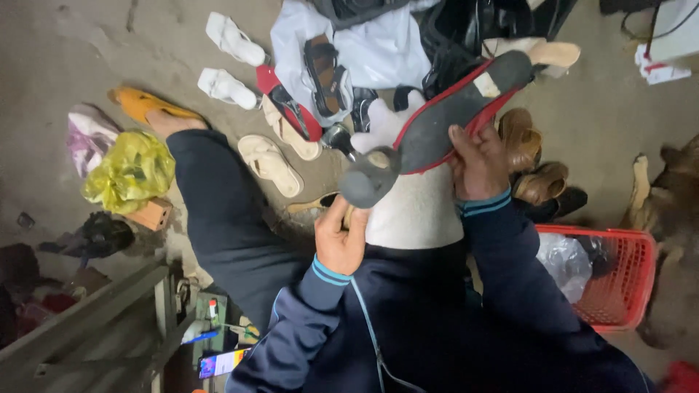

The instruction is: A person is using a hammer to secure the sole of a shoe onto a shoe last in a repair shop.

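A shoe with a grey sole and red edging (451, 109) lies sole-up across a white cloth (415, 207) on my lap. My right hand (478, 161) grips the shoe's middle from the right side. The grey heel end (368, 182) points down toward my left hand (340, 239). That hand is closed around a small tan object just below the heel; what the object is I cannot tell. Both arms wear dark blue sleeves with light blue cuffs.
Several sandals lie on the concrete floor ahead: white ones (233, 38), a beige pair (271, 164), a red one (287, 102). Brown shoes (539, 182) sit right of the shoe. A red plastic basket (626, 280) stands at right, a yellow bag (131, 171) at left.
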